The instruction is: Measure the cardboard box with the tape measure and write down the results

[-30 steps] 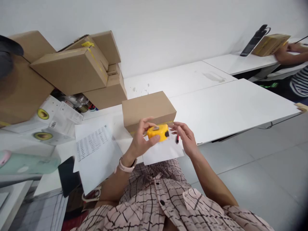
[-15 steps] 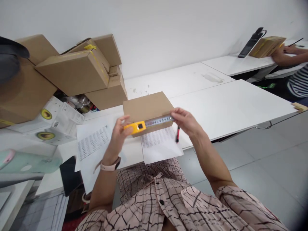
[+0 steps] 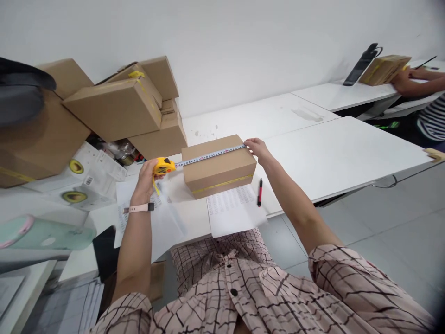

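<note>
**On the white table [image 3: 313, 148]: tape measure [image 3: 164, 166] drawn out over a carton [image 3: 222, 178]**

In the head view, the table runs along a pale wall [image 3: 243, 46], with grey floor tiles [image 3: 347, 232] below at right. Brown boxes [image 3: 111, 109] are stacked at left, above white packs [image 3: 79, 178] with avocado pictures and a pale green bottle [image 3: 62, 234]. At far right, a co-worker's forearms [image 3: 420, 83] rest near another brown box [image 3: 384, 69] and a dark bottle [image 3: 359, 65].

The carton lies between the person's hands. The left hand [image 3: 144, 176] is wrapped around the yellow case of the tape measure, just off the carton's left end. The blade [image 3: 208, 155] crosses the top face to the right hand [image 3: 257, 149], whose fingers are drawn narrow on its end at the carton's right edge. A printed sheet [image 3: 234, 215] lies in front, a red-and-black pen [image 3: 260, 192] beside it.

The blade's tip is covered by the right fingers. Print on the sheet is too small to read. The co-worker is cut off by the right border. A dark object [image 3: 24, 93] at upper left is also cut off and cannot be identified.
</note>
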`<state>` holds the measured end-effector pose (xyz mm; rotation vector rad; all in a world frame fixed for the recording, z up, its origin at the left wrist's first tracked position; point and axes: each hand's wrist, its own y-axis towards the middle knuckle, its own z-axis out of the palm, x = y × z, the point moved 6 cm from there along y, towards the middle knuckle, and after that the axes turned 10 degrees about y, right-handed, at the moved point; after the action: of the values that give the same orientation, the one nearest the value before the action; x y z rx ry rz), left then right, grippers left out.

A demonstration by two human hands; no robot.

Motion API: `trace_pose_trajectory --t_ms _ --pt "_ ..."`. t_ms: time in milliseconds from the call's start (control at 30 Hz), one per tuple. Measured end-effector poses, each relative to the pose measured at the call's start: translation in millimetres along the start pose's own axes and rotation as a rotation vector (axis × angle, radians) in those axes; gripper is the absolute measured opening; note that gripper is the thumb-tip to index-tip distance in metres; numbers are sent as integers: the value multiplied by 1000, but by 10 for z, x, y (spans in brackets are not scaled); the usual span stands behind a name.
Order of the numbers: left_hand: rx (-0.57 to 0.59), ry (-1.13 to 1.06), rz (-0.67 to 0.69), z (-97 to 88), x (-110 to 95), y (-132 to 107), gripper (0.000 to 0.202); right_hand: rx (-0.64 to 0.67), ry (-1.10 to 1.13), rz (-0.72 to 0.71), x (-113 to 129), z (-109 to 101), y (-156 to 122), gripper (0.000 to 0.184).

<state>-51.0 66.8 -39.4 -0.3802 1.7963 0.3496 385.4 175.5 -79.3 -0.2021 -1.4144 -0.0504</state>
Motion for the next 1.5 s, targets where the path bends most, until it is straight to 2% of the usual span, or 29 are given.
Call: trace_pose_trajectory --t_ms 167,267,400,500,567,667,767,800,833,900,967,1033,1133,1233,1367,1500 --pt "86 -5 32 241 -68 -7 38 -7 -72 45 -64 -55 -51 25" --pt "89 1 15 310 -78 -10 35 -16 -90 39 -56 -45 -75 25" --pt "79 19 -17 312 -101 -17 32 -20 -110 18 -50 -25 -93 28" --pt "49 45 24 228 -226 -120 36 -44 -155 -72 65 -71 -104 35" --pt "102 49 101 210 -354 -335 46 -48 -154 -158 213 -108 -124 34" --pt "360 40 144 413 -426 -958 61 7 -107 -309 481 -59 -179 25" --pt "781 -35 -21 941 -246 -1793 61 233 -225 -394 640 291 -203 20" --pt "879 -99 -78 1130 -186 -2027 59 333 -305 -396 645 465 -189 19" --pt "924 -183 -126 1301 -144 -2193 59 418 -395 -397 636 640 -159 19" --pt "878 -327 -170 1561 -112 -2299 63 497 -568 -428 612 946 -42 20" --pt "807 -419 -187 1716 -138 -2208 64 464 -700 -476 591 1159 130 22" --pt "782 -454 -193 1786 -197 -2058 61 414 -766 -463 533 1275 297 24" --pt "782 -476 -206 1798 -268 -1953 58 393 -747 -373 401 1303 436 26" --pt "767 -505 -232 1792 -272 -2066 57 434 -736 -307 296 1273 444 33" --pt "731 -511 -256 1850 -257 -2256 57 463 -807 -301 258 1259 425 37" --pt "705 -513 -274 1967 -269 -2247 60 454 -785 -302 250 1299 425 37"
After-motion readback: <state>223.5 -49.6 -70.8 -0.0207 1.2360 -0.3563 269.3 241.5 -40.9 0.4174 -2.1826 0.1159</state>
